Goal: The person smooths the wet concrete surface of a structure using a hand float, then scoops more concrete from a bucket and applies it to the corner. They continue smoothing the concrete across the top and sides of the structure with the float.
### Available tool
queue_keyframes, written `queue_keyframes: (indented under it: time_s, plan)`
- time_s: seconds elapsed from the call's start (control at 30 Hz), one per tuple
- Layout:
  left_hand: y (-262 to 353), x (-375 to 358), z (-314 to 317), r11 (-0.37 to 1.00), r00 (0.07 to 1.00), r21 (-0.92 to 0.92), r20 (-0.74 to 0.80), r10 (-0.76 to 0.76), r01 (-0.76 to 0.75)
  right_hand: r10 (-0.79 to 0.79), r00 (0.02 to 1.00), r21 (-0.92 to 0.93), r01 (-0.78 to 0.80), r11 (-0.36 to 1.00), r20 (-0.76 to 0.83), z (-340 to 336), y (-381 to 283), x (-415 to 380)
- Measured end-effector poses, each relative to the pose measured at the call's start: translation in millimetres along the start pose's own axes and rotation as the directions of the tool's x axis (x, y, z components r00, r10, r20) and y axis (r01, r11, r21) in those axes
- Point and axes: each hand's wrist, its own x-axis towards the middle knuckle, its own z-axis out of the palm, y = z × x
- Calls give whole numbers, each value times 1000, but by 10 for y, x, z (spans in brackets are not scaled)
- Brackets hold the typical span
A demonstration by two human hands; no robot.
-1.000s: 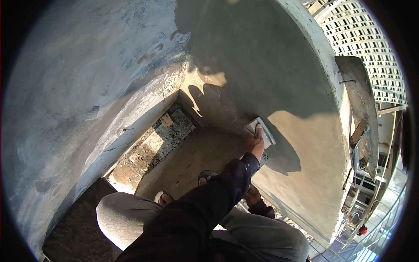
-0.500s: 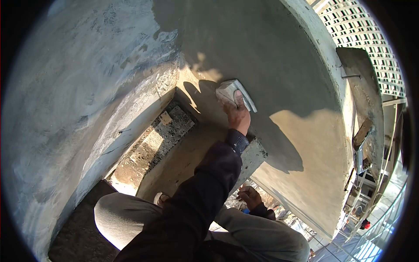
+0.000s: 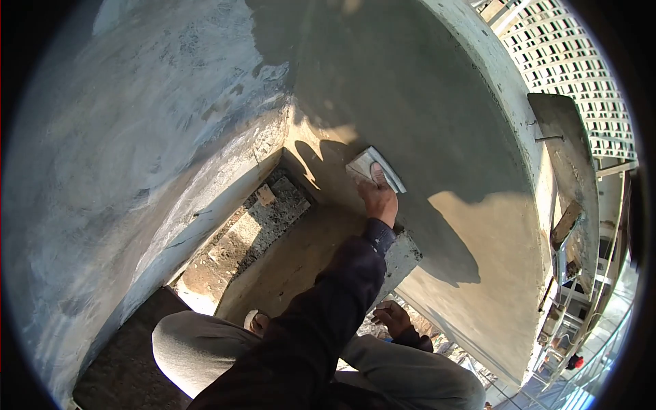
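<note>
My left hand (image 3: 380, 200), at the end of a dark sleeve, is closed on a pale plastering float (image 3: 364, 164). Its thumb lies over the top, and the float's flat edge is against the grey plastered wall (image 3: 424, 102). Part of the handle is hidden by the fingers. Lower down, my right hand (image 3: 393, 318) is beside my right thigh, in shadow. Its fingers are curled, and whatever they may hold cannot be made out. The plaster is darker at the top and lighter where sunlight falls (image 3: 485, 239).
A second wall (image 3: 157, 123) meets the plastered one at a corner. Below lies a rubble-covered ledge (image 3: 239, 225), with a concrete block end (image 3: 403, 260) near my forearm. At right a curved board (image 3: 567, 157) hangs by the wall's edge, beyond which scaffolding poles (image 3: 581, 328) show.
The view has tilted, so the scene sits slightly lower in the picture. My left hand keeps hold of the float, which has shifted only a little against the wall.
</note>
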Motion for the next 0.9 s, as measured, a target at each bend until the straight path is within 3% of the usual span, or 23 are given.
queue_keyframes:
  time_s: [0.1, 0.17, 0.23, 0.33, 0.4, 0.47, 0.5, 0.57, 0.67, 0.73, 0.8, 0.87, 0.9]
  plan:
    - [-488, -142, 89, 945, 975, -245, 104, -197, 217, -15, 1000, -38, 15, 999, -8, 49, -55, -2]
    - [-158, 266, -137, 853, 969, -463, 157, -188, 241, -4, 999, -41, 2, 999, -36, 21, -29, -15]
    - [189, 768, -176, 954, 987, -269, -53, -154, 135, -22, 999, -15, 21, 1000, -47, -11, -2, -62]
    - [914, 670, -513, 997, 999, -74, 43, 24, -21, 55, 997, 66, -51, 997, -62, 25, -19, -186]
    - [805, 117, -373, 990, 990, 26, -41, 138, -137, 98, 993, 25, -97, 995, -67, 32, -16, -160]
    - [476, -441, -215, 963, 961, 145, -123, 247, -229, 46, 998, -13, -47, 999, -48, 39, -41, -110]
    - [157, -410, -131, 992, 997, 109, -44, 68, -63, 10, 999, -34, -12, 999, -43, 46, -57, -71]
    - [-465, -320, 29, 959, 951, 80, 133, -281, 272, -18, 999, -84, 15, 996, -39, 78, -140, -40]
    - [76, 530, -224, 930, 967, -296, 194, -164, 217, -21, 999, -39, 19, 999, -39, 53, -73, -108]
    - [417, 492, -369, 940, 982, -321, 180, -60, 116, 75, 995, 41, -72, 997, -62, 19, 101, -198]
    - [839, -20, -456, 982, 982, -158, 144, 124, -101, 133, 988, 94, -125, 988, -76, -28, 248, -138]
    - [1100, -460, -502, 947, 939, -1, 126, 320, -323, 109, 993, -87, -114, 990, -52, 45, -7, -137]
    - [981, -593, -485, 965, 954, 11, 152, 258, -263, 39, 998, -183, -47, 982, -49, 106, -212, -164]
